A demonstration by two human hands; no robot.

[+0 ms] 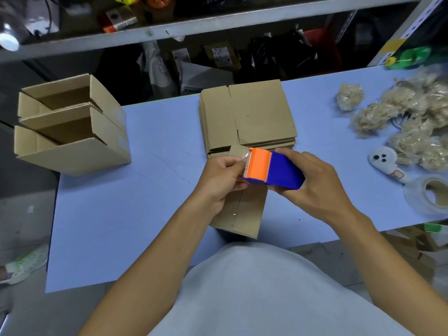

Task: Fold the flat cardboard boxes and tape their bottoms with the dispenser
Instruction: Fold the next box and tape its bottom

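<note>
My right hand grips a blue and orange tape dispenser over the middle of the blue table. My left hand pinches the clear tape end at the dispenser's orange toothed edge. Under both hands stands a folded cardboard box, bottom flaps up; much of it is hidden by my hands. Just behind it lies a stack of flat cardboard boxes. Three folded boxes sit open side up at the table's far left corner.
The blue table ends near my body. At the right lie crumpled wads of used tape, a white tape dispenser and a roll of clear tape. A metal shelf with clutter runs along the back.
</note>
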